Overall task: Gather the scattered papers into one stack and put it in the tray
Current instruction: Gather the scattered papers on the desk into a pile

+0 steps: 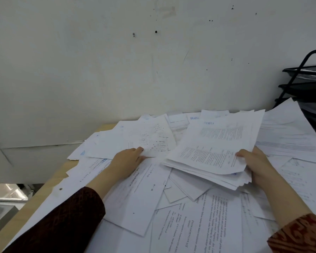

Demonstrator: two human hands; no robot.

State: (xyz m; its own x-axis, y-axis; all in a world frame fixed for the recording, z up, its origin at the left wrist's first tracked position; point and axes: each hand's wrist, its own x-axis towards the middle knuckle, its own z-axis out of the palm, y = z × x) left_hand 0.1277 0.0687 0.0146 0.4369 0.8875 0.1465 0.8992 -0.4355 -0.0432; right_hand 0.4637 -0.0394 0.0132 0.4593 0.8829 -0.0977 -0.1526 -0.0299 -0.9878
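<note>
A person's view looks down over a wooden counter [49, 181] set against a pale wall and almost buried under loose white printed papers [199, 225] lying at every angle.

The right hand [254, 165] grasps a partial stack [213, 152] by its near right corner, thumb on top and fingers underneath, holding it tilted up above the scattered sheets at centre right. The sheets in the stack are fanned, their edges not lined up.

The left hand [128, 161] reaches to the centre left and pinches the near edge of a single sheet [150, 139] that lies on the pile, thumb over the edge.

A black tiered tray [306, 84] stands at the far right edge against the wall, with some paper already on its upper shelf; its lowest part is hidden behind sheets.

The step in hand appears to be picking up the next sheet and adding it to the stack. To do it well, the left hand should lift the sheet cleanly so it does not drag its neighbours along, then lay it flat on top. The right hand's corner grip looks weak for so many fanned sheets, so tapping the edges square on the counter before collecting more would likely prevent slipping. Much paper remains ungathered.
</note>
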